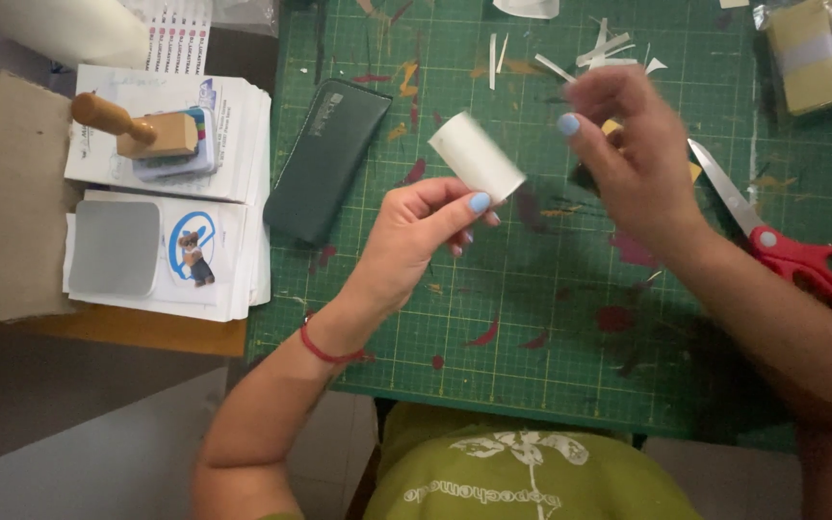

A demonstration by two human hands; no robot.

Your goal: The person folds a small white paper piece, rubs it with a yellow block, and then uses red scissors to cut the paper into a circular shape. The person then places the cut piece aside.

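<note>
Head view: a small white paper roll (477, 156) is pinched at its lower end between thumb and fingers of the left hand (414, 236), held above the green cutting mat (532, 318). The right hand (628, 159) is blurred just beyond the roll's free end; whether it is closed on anything cannot be told. Red-handled scissors (792, 250) lie outboard of the right wrist. Risk noted: the one-ended pinch could let the roll crush or uncurl.

Motion blurs the right hand (628, 154) and the small white paper roll (479, 156), hiding what its fingers pinch, while the red-handled scissors (782, 236) run behind that forearm.
</note>
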